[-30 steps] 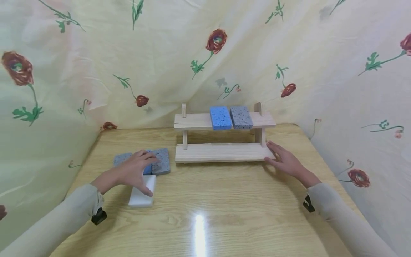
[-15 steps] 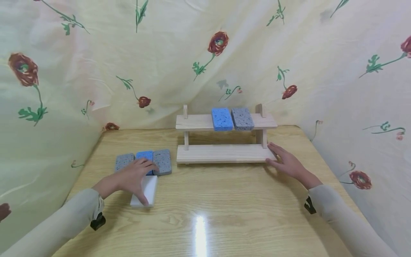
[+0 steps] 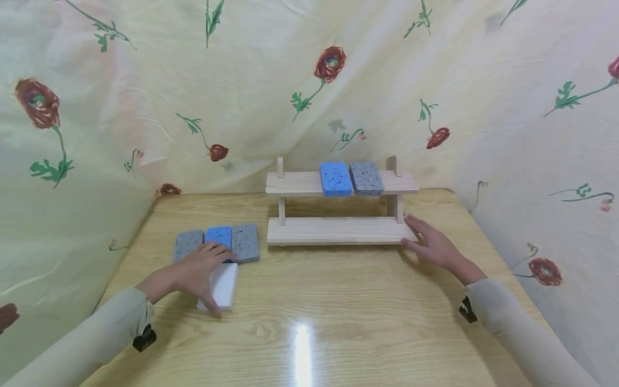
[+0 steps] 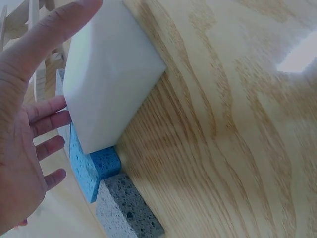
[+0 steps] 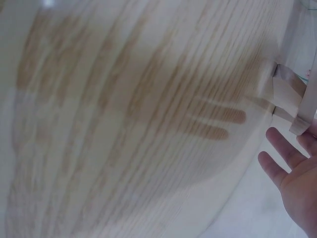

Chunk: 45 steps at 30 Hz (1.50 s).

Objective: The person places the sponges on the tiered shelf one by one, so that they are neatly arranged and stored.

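The left hand [image 3: 198, 270] is spread wide over the white sponge [image 3: 224, 285], which lies on the table [image 3: 367, 312] just in front of 1 blue sponge [image 3: 218, 235] and 2 grey sponges [image 3: 245, 243]. The right hand [image 3: 432, 246], its fingers extended, is at the lower right end of the wooden shelf [image 3: 333, 230].

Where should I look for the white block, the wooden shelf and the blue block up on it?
White block [image 3: 224, 285]: head view, bare part of its top face.
Wooden shelf [image 3: 333, 230]: head view, its lower board.
Upper blue block [image 3: 336, 179]: head view, its speckled face.
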Each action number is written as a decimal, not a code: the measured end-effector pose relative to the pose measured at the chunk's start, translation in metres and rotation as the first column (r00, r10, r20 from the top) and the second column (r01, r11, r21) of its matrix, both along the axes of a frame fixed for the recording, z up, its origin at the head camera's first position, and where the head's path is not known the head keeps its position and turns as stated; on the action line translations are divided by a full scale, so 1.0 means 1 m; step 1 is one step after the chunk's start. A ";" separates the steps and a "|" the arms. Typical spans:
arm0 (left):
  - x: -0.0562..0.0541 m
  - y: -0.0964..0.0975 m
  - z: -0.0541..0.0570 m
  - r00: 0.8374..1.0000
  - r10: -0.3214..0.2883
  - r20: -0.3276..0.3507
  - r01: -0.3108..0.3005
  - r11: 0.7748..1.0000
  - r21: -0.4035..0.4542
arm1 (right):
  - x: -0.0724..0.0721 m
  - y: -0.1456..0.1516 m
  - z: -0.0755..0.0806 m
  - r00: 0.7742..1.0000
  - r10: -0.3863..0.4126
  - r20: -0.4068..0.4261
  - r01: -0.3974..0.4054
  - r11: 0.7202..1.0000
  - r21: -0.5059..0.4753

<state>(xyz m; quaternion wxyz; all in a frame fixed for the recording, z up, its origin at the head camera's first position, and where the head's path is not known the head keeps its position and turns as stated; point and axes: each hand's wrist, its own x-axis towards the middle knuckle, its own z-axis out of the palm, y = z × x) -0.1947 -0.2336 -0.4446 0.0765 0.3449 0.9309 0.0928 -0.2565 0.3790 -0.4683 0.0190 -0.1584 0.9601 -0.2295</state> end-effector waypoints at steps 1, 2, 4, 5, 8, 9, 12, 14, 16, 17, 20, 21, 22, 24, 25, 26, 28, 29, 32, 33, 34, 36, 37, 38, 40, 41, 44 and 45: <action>0.001 -0.001 0.000 1.000 0.001 0.001 -0.001 1.000 0.000 | 0.000 0.000 0.000 1.000 0.001 -0.001 -0.001 1.000 -0.003; 0.001 -0.001 0.000 1.000 0.002 0.001 -0.002 1.000 -0.002 | 0.000 0.001 -0.001 1.000 0.001 -0.001 -0.001 1.000 -0.005; 0.002 -0.003 0.001 1.000 0.002 -0.004 -0.002 1.000 -0.003 | 0.000 0.001 -0.002 1.000 0.002 -0.005 -0.002 1.000 -0.009; 0.003 -0.003 0.001 1.000 0.007 -0.004 -0.007 1.000 -0.002 | 0.000 0.002 -0.002 1.000 0.003 -0.007 -0.003 1.000 -0.010; 0.005 -0.005 0.001 1.000 0.005 -0.024 -0.005 1.000 -0.005 | -0.001 0.002 -0.003 1.000 0.002 -0.010 -0.002 1.000 -0.010; 0.005 -0.006 0.000 0.999 0.004 -0.032 -0.004 1.000 -0.007 | -0.001 0.002 -0.003 1.000 0.003 -0.011 -0.003 1.000 -0.010; 0.007 -0.007 0.000 0.999 0.008 -0.044 -0.009 1.000 -0.016 | -0.001 0.003 -0.003 1.000 0.000 -0.008 0.000 1.000 -0.006; 0.008 -0.007 0.000 0.999 0.014 -0.045 -0.015 1.000 -0.022 | 0.000 0.002 -0.002 1.000 -0.001 -0.009 0.001 1.000 -0.004; 0.009 -0.006 0.000 0.999 0.022 -0.042 -0.023 0.999 -0.023 | 0.000 0.002 -0.001 1.000 0.001 -0.011 -0.001 1.000 0.001; 0.009 -0.006 0.000 0.999 0.025 -0.041 -0.026 0.999 -0.024 | 0.000 0.001 -0.001 1.000 0.001 -0.014 -0.001 1.000 0.004; 0.009 -0.005 0.000 0.999 0.024 -0.038 -0.025 0.999 -0.020 | 0.001 0.001 0.000 1.000 0.004 -0.017 -0.004 1.000 0.009; 0.009 -0.004 0.000 0.999 0.021 -0.043 -0.022 1.000 -0.018 | 0.001 0.001 0.000 1.000 0.004 -0.018 -0.004 1.000 0.010; 0.008 -0.003 0.000 0.999 0.017 -0.048 -0.018 1.000 -0.017 | 0.001 0.000 0.000 1.000 0.005 -0.020 -0.005 1.000 0.010; 0.007 -0.002 0.000 0.998 0.012 -0.059 -0.013 1.000 -0.016 | 0.001 0.000 0.000 1.000 0.006 -0.022 -0.006 1.000 0.009; 0.007 -0.001 0.000 0.998 0.008 -0.066 -0.009 1.000 -0.016 | 0.001 0.001 0.000 1.000 0.006 -0.023 -0.005 1.000 0.007; 0.006 0.001 0.000 0.997 0.005 -0.073 -0.006 1.000 -0.014 | 0.001 0.001 0.000 1.000 0.005 -0.025 -0.005 1.000 0.004; 0.005 0.003 0.001 0.997 0.000 -0.078 -0.001 1.000 -0.013 | 0.001 0.001 0.000 1.000 0.006 -0.025 -0.006 1.000 0.001; 0.005 0.005 0.002 0.997 -0.003 -0.079 0.002 1.000 -0.012 | 0.001 0.001 -0.001 1.000 0.005 -0.025 -0.005 1.000 0.000; 0.004 0.009 0.004 0.997 -0.008 -0.082 0.007 1.000 -0.005 | 0.001 0.001 -0.001 1.000 0.005 -0.023 -0.005 1.000 0.002; 0.004 0.010 0.004 0.997 -0.009 -0.081 0.009 1.000 -0.004 | 0.001 0.001 -0.001 1.000 0.005 -0.022 -0.005 1.000 0.003; 0.004 0.011 0.005 0.997 -0.009 -0.080 0.009 1.000 0.000 | 0.001 0.001 -0.001 1.000 0.005 -0.020 -0.004 1.000 0.002; 0.004 0.014 0.006 0.997 -0.009 -0.076 0.010 1.000 0.009 | 0.000 0.001 -0.001 1.000 0.004 -0.018 -0.004 1.000 -0.002; 0.004 0.015 0.007 0.997 -0.009 -0.071 0.010 1.000 0.014 | 0.000 0.001 -0.001 1.000 0.005 -0.019 -0.005 1.000 -0.004; 0.004 0.016 0.007 0.998 -0.009 -0.068 0.010 1.000 0.020 | 0.000 0.001 -0.002 1.000 0.005 -0.019 -0.005 1.000 -0.005; 0.004 0.018 0.009 0.998 -0.011 -0.062 0.013 0.999 0.039 | 0.001 0.002 -0.002 1.000 0.003 -0.020 -0.004 1.000 -0.007; 0.004 0.019 0.010 0.998 -0.012 -0.061 0.015 0.999 0.046 | 0.001 0.002 -0.003 1.000 0.004 -0.022 -0.004 1.000 -0.008; 0.002 0.023 0.013 0.998 -0.012 -0.057 0.016 0.998 0.061 | 0.001 0.002 -0.004 1.000 0.004 -0.025 -0.004 1.000 -0.012; 0.001 0.024 0.014 0.998 -0.014 -0.057 0.018 0.998 0.068 | 0.001 0.002 -0.004 1.000 0.004 -0.025 -0.004 1.000 -0.013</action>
